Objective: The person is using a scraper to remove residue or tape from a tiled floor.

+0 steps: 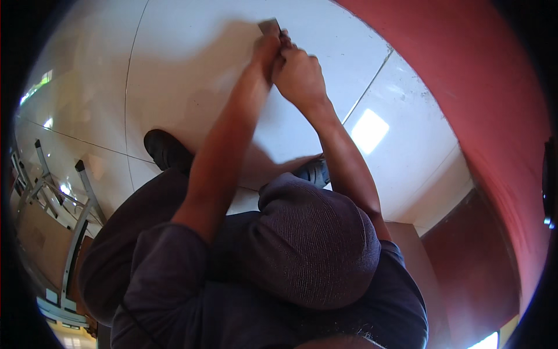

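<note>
A small flat metal blade tool, like a scraper, is held low over the white tiled floor near the top of the view. My left hand is closed on the tool close behind its blade. My right hand is closed just below and right of it, apparently gripping the tool's handle, which the fingers mostly hide. Both forearms reach forward past my bent knee.
A red wall curves along the right, meeting the tiles at a grimy edge. Metal-framed chairs or furniture stand at the lower left. My dark shoes rest on the floor beneath me.
</note>
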A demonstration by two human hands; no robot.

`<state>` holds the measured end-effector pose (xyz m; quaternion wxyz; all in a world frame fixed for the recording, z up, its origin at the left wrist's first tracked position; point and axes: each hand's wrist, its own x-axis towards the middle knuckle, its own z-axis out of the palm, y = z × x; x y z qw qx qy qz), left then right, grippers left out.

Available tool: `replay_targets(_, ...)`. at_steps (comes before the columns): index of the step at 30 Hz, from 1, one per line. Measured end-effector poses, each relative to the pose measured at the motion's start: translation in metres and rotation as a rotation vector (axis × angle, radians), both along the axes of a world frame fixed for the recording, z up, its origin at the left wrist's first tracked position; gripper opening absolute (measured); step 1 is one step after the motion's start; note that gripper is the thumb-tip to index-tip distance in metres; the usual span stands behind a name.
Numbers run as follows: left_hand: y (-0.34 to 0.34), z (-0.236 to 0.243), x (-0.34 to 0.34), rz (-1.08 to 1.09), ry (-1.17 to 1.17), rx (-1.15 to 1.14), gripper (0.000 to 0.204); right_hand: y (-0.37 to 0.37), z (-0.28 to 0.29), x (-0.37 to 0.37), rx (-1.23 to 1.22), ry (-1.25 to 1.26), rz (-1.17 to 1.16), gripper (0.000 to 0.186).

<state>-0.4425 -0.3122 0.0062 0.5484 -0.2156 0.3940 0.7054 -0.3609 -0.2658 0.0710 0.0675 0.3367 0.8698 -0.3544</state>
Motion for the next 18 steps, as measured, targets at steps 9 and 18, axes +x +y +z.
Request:
replay_targets(9, -0.036, -0.005, 0.046, 0.087, -0.079, -0.285, 0.035, -0.038, 0.016, 0.031, -0.01, -0.041, 0.121, 0.017)
replay_targets(18, -0.006, -0.015, 0.025, 0.22, -0.171, -0.287, 0.03, -0.02, -0.005, 0.004, 0.126, 0.211, 0.099, 0.019)
